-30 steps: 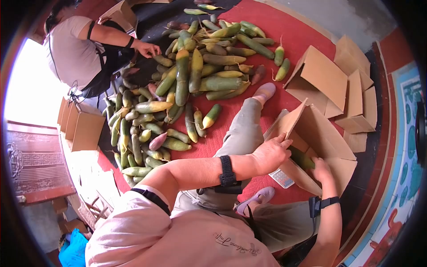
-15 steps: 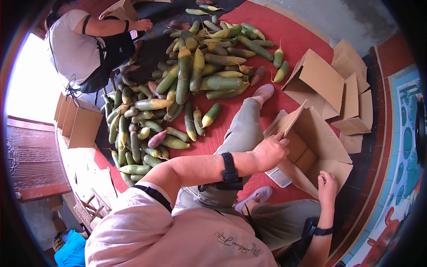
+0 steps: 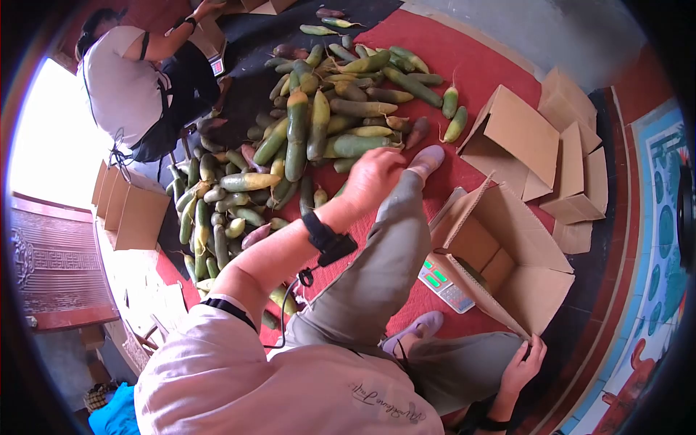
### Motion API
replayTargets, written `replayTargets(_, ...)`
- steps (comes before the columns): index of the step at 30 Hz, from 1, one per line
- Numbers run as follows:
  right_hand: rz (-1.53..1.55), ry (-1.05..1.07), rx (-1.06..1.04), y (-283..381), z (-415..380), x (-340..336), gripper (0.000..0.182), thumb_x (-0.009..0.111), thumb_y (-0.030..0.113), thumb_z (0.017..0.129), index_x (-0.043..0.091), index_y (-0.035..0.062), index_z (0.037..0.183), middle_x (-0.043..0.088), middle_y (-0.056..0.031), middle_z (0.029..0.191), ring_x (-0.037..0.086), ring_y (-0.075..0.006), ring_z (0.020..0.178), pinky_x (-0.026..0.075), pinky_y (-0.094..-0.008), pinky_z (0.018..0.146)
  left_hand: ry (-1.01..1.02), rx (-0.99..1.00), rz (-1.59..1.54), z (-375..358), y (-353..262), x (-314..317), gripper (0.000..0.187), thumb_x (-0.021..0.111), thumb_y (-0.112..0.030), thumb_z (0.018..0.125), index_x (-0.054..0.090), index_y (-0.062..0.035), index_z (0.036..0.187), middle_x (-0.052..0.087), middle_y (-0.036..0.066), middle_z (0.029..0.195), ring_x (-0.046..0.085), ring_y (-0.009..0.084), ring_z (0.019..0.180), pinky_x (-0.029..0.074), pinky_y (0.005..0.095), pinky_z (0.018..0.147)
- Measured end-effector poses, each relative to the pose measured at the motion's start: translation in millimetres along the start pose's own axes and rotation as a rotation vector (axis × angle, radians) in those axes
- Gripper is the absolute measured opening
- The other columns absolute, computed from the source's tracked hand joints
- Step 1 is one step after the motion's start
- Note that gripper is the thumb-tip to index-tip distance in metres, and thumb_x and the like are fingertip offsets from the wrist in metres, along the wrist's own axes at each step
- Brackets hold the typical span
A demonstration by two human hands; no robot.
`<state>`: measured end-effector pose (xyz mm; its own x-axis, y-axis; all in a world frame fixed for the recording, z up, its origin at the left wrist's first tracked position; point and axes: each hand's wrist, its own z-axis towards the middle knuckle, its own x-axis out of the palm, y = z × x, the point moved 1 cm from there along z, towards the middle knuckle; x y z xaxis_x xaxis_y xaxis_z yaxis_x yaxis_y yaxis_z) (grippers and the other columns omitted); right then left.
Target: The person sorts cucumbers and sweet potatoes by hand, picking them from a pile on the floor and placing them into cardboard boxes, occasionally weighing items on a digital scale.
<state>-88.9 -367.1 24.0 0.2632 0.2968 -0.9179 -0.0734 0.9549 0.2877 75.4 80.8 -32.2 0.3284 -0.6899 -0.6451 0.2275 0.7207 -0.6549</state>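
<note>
Red matting (image 3: pixel 493 69) spreads beneath the left hand (image 3: pixel 371 180), beside long green radishes (image 3: pixel 359 145); the right hand (image 3: pixel 523 366) touches an open brown cardboard box (image 3: pixel 525 228). Neither grip shows clearly.

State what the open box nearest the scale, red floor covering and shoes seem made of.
Open box: seemingly cardboard, matte tan, judging by its stiff folded walls.
Red floor covering: probably carpet or fabric matting, dull, without shine.
Shoes: perhaps moulded plastic or foam, smooth-looking, pale lilac; close detail is lacking.
</note>
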Motion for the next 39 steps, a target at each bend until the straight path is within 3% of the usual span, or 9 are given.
replayTargets(5, 0.069, 0.038, 0.047, -5, 2, 4, 0.023, 0.047, 0.004, 0.085, 0.053, -0.0051, 0.105, 0.053, -0.0212, 0.100, 0.056, -0.0360, 0.089, 0.046, -0.0400, 0.078, 0.189, -0.239, 0.214, -9, 99, 30, 0.031, 0.063, -0.022, 0.074, 0.060, -0.0053, 0.100, 0.058, 0.015, 0.104, 0.052, 0.0337, 0.101, 0.043, 0.0399, 0.088)
replayTargets(8, 0.062, 0.045, 0.089, -9, 1, 7, 0.022, 0.048, 0.003, 0.085, 0.054, -0.0050, 0.104, 0.054, -0.0209, 0.098, 0.055, -0.0358, 0.089, 0.046, -0.0398, 0.077, 0.322, -0.397, 0.403, -2, 133, 53, 0.049, 0.066, -0.024, 0.072, 0.052, -0.0070, 0.116, 0.052, 0.013, 0.117, 0.049, 0.0317, 0.109, 0.042, 0.0405, 0.092)
replayTargets(16, 0.015, 0.076, 0.139, -13, 6, 10, 0.020, 0.048, 0.002, 0.084, 0.054, -0.0041, 0.102, 0.054, -0.0198, 0.094, 0.055, -0.0345, 0.086, 0.046, -0.0388, 0.075, 0.476, -0.410, 0.643, 47, 166, 106, 0.065, 0.069, -0.024, 0.070, 0.041, -0.0094, 0.128, 0.044, 0.010, 0.129, 0.036, 0.0259, 0.125, 0.033, 0.0428, 0.100)
replayTargets(21, -0.003, 0.095, 0.156, -5, 11, 12, 0.018, 0.049, -0.001, 0.084, 0.055, -0.0038, 0.101, 0.055, -0.0173, 0.093, 0.056, -0.0318, 0.086, 0.046, -0.0374, 0.077, 0.486, -0.339, 0.762, 48, 195, 135, 0.062, 0.068, -0.020, 0.069, 0.043, -0.0114, 0.126, 0.047, 0.010, 0.123, 0.041, 0.0256, 0.120, 0.035, 0.0469, 0.095)
replayTargets(24, -0.057, 0.074, 0.085, 3, 17, 11, 0.018, 0.049, -0.001, 0.084, 0.055, -0.0035, 0.101, 0.055, -0.0175, 0.093, 0.055, -0.0330, 0.086, 0.045, -0.0384, 0.078, 0.534, -0.224, 0.896, 53, 173, 125, 0.029, 0.057, -0.013, 0.076, 0.056, -0.0135, 0.105, 0.052, 0.007, 0.105, 0.051, 0.0232, 0.104, 0.040, 0.0404, 0.085)
replayTargets(27, -0.040, 0.076, 0.096, 0, 16, 11, 0.018, 0.049, -0.001, 0.084, 0.055, -0.0037, 0.101, 0.055, -0.0180, 0.093, 0.055, -0.0340, 0.087, 0.045, -0.0391, 0.078, 0.613, -0.129, 0.915, 38, 160, 114, 0.028, 0.060, -0.014, 0.073, 0.058, -0.0139, 0.101, 0.053, 0.007, 0.105, 0.051, 0.0247, 0.102, 0.041, 0.0385, 0.083)
replayTargets(29, -0.012, 0.074, 0.099, -2, 14, 11, 0.018, 0.049, -0.001, 0.084, 0.054, -0.0044, 0.101, 0.055, -0.0186, 0.093, 0.055, -0.0344, 0.087, 0.045, -0.0393, 0.078, 0.615, -0.018, 0.919, 12, 158, 106, 0.046, 0.068, -0.018, 0.061, 0.053, -0.0135, 0.105, 0.049, 0.009, 0.103, 0.050, 0.0262, 0.097, 0.041, 0.0362, 0.080)
replayTargets(33, 0.000, 0.069, 0.071, 2, 11, 6, 0.017, 0.048, 0.000, 0.085, 0.054, -0.0050, 0.100, 0.055, -0.0191, 0.093, 0.055, -0.0347, 0.088, 0.044, -0.0394, 0.078, 0.573, 0.121, 0.818, -47, 143, 71, 0.043, 0.063, -0.012, 0.063, 0.052, -0.0109, 0.104, 0.048, 0.008, 0.096, 0.049, 0.0263, 0.092, 0.043, 0.0363, 0.076)
replayTargets(39, -0.003, 0.048, 0.070, -10, 1, 5, 0.018, 0.046, 0.003, 0.086, 0.054, -0.0057, 0.100, 0.054, -0.0206, 0.093, 0.054, -0.0360, 0.087, 0.044, -0.0404, 0.077, 0.412, -0.212, 0.630, -73, 95, -6, 0.058, 0.076, -0.024, 0.058, 0.048, -0.0055, 0.105, 0.047, 0.013, 0.101, 0.049, 0.0298, 0.098, 0.046, 0.0374, 0.083)
